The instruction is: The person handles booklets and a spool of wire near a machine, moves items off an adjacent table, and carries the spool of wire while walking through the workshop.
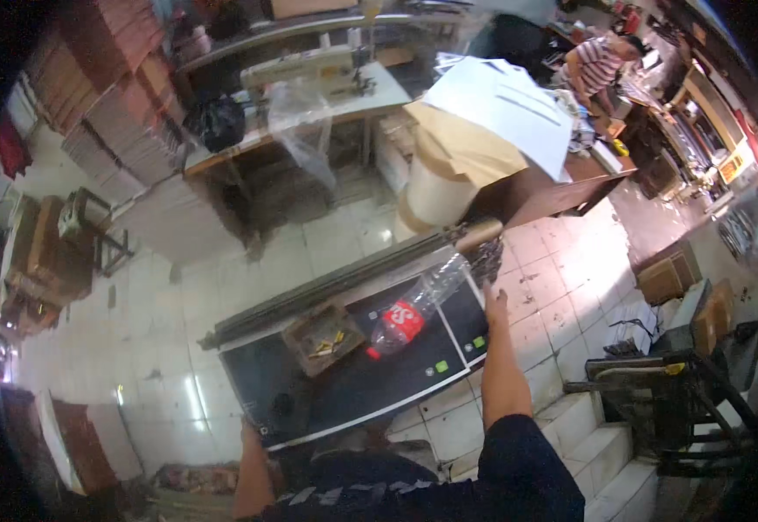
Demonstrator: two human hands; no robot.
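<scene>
In front of me is a low, dark flat surface [261, 383] with pale edges and small green marks. My left hand [253, 433] is at its near left corner; the surface's edge hides most of the fingers. My right hand [495, 303] reaches to the right end and touches or nearly touches the edge there, its fingers too blurred to read. Between them a clear plastic bottle [435, 285] with a red label [403, 323] and red cap lies on its side. Left of it sits a shallow brown box [303, 336] holding small yellow and white bits.
A long grey bar [309, 291] runs along the surface's far edge. Beyond stand a sewing machine [300, 74] on a table, a large roll [435, 187] under loose paper sheets [500, 109], and stacked cardboard [126, 130]. White steps [583, 435] and a dark chair [674, 404] are at right. Another person [594, 70] works far right.
</scene>
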